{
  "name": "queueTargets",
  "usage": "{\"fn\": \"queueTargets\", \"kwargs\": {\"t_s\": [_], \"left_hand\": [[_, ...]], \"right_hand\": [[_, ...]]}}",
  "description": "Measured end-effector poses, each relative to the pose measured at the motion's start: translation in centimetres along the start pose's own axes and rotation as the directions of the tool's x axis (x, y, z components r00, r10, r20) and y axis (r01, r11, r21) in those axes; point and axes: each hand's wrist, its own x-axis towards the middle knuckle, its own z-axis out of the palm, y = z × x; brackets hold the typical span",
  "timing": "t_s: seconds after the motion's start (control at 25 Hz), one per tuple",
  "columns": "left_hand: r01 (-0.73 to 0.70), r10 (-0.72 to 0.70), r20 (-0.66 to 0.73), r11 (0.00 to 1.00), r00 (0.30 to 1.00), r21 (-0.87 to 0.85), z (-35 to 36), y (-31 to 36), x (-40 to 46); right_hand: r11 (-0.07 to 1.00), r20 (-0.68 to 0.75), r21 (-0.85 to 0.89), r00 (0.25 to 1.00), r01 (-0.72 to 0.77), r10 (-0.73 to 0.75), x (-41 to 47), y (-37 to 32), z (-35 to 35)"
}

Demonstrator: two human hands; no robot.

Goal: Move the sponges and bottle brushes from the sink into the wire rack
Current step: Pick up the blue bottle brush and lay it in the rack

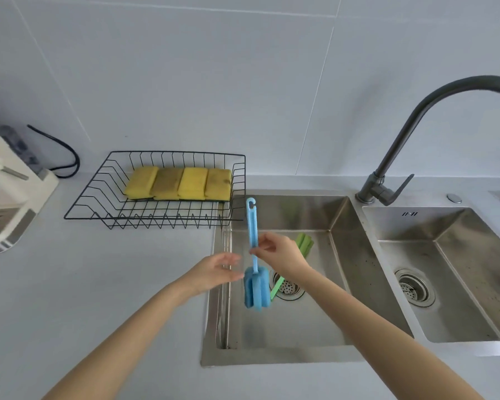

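Observation:
My right hand [280, 254] pinches the handle of a blue bottle brush [254, 272], held upright over the left sink basin [338, 223] with its sponge head hanging down. My left hand [214, 272] hovers open just left of the brush head, fingers spread, above the sink's left rim. A green bottle brush [302, 245] lies in the basin behind my right hand, partly hidden, its handle reaching over the drain. Several yellow sponges [179, 183] lie side by side along the back of the black wire rack [98, 197] on the counter.
A dark curved faucet [416, 119] stands behind the divider between the two basins. The right basin [433, 226] has its own drain. A white appliance [9, 197] with a black cable sits at the far left of the grey counter.

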Motion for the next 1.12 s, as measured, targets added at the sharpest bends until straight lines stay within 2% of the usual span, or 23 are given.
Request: {"fn": "queueTargets", "kwargs": {"t_s": [0.16,0.44,0.72,0.96,1.12], "left_hand": [[-0.041,0.041,0.004,0.998,0.999,-0.053,-0.7,-0.6,-0.5],[-0.153,0.153,-0.125,0.988,0.980,0.007,-3.1,-0.3,-1.5],[-0.213,0.224,-0.203,0.974,0.953,0.077,-6.5,1.5,-2.3],[-0.245,0.272,-0.259,0.960,0.927,0.132,-8.6,3.0,-2.0],[-0.257,0.282,-0.274,0.958,0.919,0.125,-10.2,4.1,-1.0]], "right_hand": [[0.985,-0.088,0.169,0.996,0.019,-0.005,0.7,-1.9,0.2],[0.924,-0.105,0.382,0.994,0.035,0.006,1.5,-5.4,-0.1],[0.867,-0.183,0.493,0.983,0.076,0.018,2.5,-8.0,-1.5],[0.850,-0.231,0.516,0.973,0.109,0.015,3.8,-9.1,-2.8],[0.842,-0.339,0.512,0.941,0.168,0.018,4.9,-9.8,-3.8]]}}
